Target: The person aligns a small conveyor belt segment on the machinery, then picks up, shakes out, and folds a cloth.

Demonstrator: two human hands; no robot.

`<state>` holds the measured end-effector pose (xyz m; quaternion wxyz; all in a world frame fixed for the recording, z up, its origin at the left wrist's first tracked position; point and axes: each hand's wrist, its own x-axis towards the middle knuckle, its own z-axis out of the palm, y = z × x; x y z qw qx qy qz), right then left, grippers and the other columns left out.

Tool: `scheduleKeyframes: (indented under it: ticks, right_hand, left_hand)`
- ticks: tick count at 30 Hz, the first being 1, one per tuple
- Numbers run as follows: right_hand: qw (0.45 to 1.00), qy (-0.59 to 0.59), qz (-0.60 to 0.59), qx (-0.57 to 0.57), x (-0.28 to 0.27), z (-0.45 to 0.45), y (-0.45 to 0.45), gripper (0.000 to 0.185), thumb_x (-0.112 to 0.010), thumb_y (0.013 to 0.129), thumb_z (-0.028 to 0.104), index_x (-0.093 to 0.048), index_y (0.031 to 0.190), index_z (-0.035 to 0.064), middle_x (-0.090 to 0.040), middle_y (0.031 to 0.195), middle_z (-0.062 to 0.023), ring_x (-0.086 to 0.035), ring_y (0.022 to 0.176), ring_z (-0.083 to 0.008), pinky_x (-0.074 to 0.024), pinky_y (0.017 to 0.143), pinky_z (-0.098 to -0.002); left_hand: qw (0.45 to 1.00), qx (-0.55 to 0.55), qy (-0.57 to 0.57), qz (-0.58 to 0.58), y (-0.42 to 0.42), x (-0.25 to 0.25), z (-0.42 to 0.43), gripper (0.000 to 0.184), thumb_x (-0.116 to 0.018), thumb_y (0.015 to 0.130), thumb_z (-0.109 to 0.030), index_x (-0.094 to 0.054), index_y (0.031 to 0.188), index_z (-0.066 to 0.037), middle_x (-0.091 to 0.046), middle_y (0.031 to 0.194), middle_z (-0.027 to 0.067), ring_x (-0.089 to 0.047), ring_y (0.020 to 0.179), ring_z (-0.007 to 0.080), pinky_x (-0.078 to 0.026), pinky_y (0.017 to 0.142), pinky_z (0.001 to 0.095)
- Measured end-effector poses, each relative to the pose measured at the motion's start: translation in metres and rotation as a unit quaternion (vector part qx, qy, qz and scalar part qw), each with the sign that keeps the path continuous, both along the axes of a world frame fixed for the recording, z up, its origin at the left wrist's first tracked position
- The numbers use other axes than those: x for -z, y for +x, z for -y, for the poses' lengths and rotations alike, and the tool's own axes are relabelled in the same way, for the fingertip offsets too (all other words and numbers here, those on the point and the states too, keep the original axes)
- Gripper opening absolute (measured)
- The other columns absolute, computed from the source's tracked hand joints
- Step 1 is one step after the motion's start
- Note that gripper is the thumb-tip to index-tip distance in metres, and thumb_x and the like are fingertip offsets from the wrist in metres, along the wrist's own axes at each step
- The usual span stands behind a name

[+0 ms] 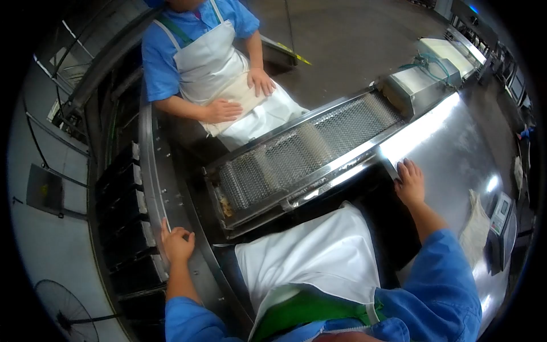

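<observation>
My left hand rests at the metal rail on the left, index finger stretched along it and the other fingers loosely bent, with nothing held. On the right, my right hand lies on the edge of the steel table, fingers spread and empty. Between my hands and the co-worker runs a conveyor with a wire-mesh belt in a steel frame. Small yellowish bits sit at its near end.
Across the conveyor a co-worker in a white apron rests both hands on it. A digital scale and a pale cloth are on the steel table. Black trays line the left side, near a fan.
</observation>
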<state>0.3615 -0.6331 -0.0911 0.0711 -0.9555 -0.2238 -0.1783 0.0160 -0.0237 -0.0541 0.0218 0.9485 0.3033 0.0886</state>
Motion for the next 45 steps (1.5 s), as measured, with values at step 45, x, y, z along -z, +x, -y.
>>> scheduleKeyframes:
  ticks: [45]
  right_hand:
    - [1.0,-0.009,-0.008,0.002,-0.001,-0.001,0.0,0.056,-0.072,0.073,0.011,-0.053,0.126,0.0125,-0.05,0.137,-0.0159,-0.043,0.131,-0.0382,-0.0361,0.106,-0.0507]
  left_hand:
    - [0.999,0.012,-0.032,0.017,-0.002,0.001,-0.002,0.013,-0.078,0.073,-0.023,-0.072,0.068,-0.012,-0.072,0.1,0.0035,-0.031,0.143,0.035,-0.026,0.118,0.05]
